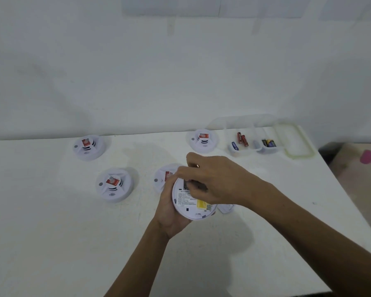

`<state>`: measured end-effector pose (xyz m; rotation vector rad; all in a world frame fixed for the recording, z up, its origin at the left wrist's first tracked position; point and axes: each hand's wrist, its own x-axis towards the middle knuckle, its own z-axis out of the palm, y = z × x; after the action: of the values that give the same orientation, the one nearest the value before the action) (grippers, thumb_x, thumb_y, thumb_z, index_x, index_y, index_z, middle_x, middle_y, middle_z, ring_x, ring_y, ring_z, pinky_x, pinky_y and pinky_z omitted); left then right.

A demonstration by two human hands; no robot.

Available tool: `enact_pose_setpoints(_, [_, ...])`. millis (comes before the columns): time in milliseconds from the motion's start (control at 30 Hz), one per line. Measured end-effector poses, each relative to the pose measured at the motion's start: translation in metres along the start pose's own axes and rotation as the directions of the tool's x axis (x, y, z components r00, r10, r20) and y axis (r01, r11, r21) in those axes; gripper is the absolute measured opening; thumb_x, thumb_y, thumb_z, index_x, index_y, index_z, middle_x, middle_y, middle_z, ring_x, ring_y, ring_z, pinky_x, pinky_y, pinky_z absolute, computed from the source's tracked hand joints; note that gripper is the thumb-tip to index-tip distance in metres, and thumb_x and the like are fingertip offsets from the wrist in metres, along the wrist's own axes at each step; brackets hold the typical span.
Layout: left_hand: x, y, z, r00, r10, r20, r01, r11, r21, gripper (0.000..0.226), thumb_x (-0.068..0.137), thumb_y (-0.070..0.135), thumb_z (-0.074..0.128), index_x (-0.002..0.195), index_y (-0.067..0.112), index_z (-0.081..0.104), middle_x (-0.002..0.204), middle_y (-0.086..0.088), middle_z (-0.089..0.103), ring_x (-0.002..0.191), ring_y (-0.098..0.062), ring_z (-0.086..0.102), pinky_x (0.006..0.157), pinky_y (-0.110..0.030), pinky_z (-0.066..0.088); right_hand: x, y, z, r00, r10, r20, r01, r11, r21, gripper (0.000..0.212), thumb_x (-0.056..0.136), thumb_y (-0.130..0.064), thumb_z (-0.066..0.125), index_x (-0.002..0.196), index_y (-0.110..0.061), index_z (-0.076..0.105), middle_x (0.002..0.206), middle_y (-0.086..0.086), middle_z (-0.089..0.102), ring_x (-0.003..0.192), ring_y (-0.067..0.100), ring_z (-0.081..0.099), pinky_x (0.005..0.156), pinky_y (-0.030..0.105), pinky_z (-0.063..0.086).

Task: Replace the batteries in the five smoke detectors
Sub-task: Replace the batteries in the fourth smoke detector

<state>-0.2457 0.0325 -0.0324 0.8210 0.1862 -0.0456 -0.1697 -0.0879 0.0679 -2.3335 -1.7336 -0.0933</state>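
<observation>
My left hand (169, 213) grips a white round smoke detector (191, 205) turned back side up, showing a printed label and a yellow sticker. My right hand (214, 181) reaches into its dark battery bay with fingers pinched; what they pinch is hidden. A small white cover piece (225, 208) lies on the table just right of the detector. Other detectors with red stickers rest face up: far left (88, 146), front left (114, 185), one partly hidden behind my hands (164, 177), and far right (204, 140).
A clear plastic box (287, 144) at the back right holds red batteries (242, 139), a blue one (235, 146) and dark ones (269, 143). The white table (51, 232) ends at a slanted right edge, with a pink object (367, 156) beyond it. A white wall stands behind.
</observation>
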Motion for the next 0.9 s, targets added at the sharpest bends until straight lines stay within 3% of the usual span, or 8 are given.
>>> enact_pose_setpoints(67, [0.010,-0.001,0.005,0.996,-0.013,0.093,0.017,0.999,-0.040,0.028,0.098,0.034,0.044,0.103,0.037,0.072,0.102,0.005,0.072,0.095,-0.007,0.067,0.088,-0.023,0.052,-0.005,0.002,-0.001,0.998,0.041,-0.054,-0.039,0.998,0.045,0.012,0.085,-0.021,0.050,0.097,-0.021,0.051,0.081,-0.003,0.044,0.052,0.017,0.037,0.042,0.030,0.037])
enact_pose_setpoints(133, [0.014,-0.001,0.017,0.990,-0.027,0.135,0.040,0.995,-0.093,0.028,0.091,0.039,0.055,0.110,0.027,0.071,0.113,-0.005,0.069,0.103,-0.019,0.065,0.099,-0.041,0.047,-0.014,0.007,-0.008,0.986,0.112,-0.122,-0.094,0.984,0.150,0.012,0.084,-0.018,0.054,0.093,-0.020,0.046,0.082,-0.005,0.044,0.058,0.017,0.042,0.047,0.032,0.040])
enact_pose_setpoints(267, [0.018,-0.010,0.027,0.952,-0.129,0.276,0.192,0.958,-0.212,0.054,0.080,0.052,0.062,0.118,0.014,0.065,0.121,-0.018,0.063,0.110,-0.036,0.060,0.092,-0.050,0.048,-0.039,0.034,-0.031,0.928,0.332,-0.171,-0.221,0.857,0.466,0.015,0.082,-0.009,0.063,0.086,-0.014,0.049,0.079,-0.007,0.055,0.058,0.009,0.042,0.053,0.020,0.036])
enact_pose_setpoints(333, [0.027,-0.013,0.038,0.956,-0.202,0.213,0.249,0.941,-0.227,0.065,0.083,0.051,0.061,0.127,0.004,0.057,0.125,-0.025,0.058,0.114,-0.041,0.056,0.092,-0.049,0.047,-0.053,0.059,-0.040,0.884,0.439,-0.161,-0.293,0.789,0.541,0.018,0.081,-0.007,0.065,0.085,-0.015,0.049,0.077,-0.006,0.059,0.052,0.010,0.040,0.052,0.020,0.036])
enact_pose_setpoints(500, [0.047,-0.033,0.058,0.937,-0.201,0.285,0.272,0.933,-0.235,0.071,0.091,0.054,0.043,0.139,0.002,0.042,0.134,-0.025,0.050,0.121,-0.040,0.050,0.101,-0.048,0.039,-0.087,0.145,-0.049,0.758,0.652,-0.024,-0.539,0.648,0.538,0.016,0.082,-0.013,0.064,0.087,-0.023,0.053,0.075,-0.004,0.065,0.052,0.005,0.046,0.048,0.015,0.038])
enact_pose_setpoints(633, [0.060,-0.048,0.074,0.927,-0.195,0.321,0.292,0.911,-0.292,0.071,0.093,0.052,0.039,0.142,0.001,0.034,0.140,-0.026,0.044,0.128,-0.042,0.042,0.106,-0.048,0.033,-0.104,0.211,-0.041,0.668,0.736,0.110,-0.690,0.557,0.461,0.011,0.083,-0.016,0.063,0.091,-0.021,0.058,0.082,-0.002,0.063,0.066,0.012,0.053,0.055,0.026,0.042])
enact_pose_setpoints(767, [0.071,-0.065,0.089,0.923,-0.150,0.355,0.284,0.887,-0.363,0.071,0.094,0.049,0.042,0.143,-0.002,0.032,0.141,-0.029,0.040,0.130,-0.045,0.039,0.108,-0.051,0.031,-0.105,0.261,-0.021,0.600,0.773,0.207,-0.738,0.434,0.517,0.009,0.081,-0.013,0.062,0.089,-0.017,0.059,0.077,0.003,0.058,0.065,0.018,0.053,0.062,0.030,0.045])
enact_pose_setpoints(900, [0.076,-0.073,0.102,0.929,-0.157,0.334,0.297,0.856,-0.423,0.071,0.090,0.046,0.051,0.139,-0.004,0.038,0.136,-0.032,0.044,0.124,-0.048,0.045,0.102,-0.053,0.038,-0.094,0.284,-0.003,0.564,0.787,0.249,-0.767,0.389,0.509,0.010,0.082,-0.008,0.059,0.092,-0.010,0.057,0.069,0.005,0.056,0.053,0.017,0.050,0.050,0.023,0.039])
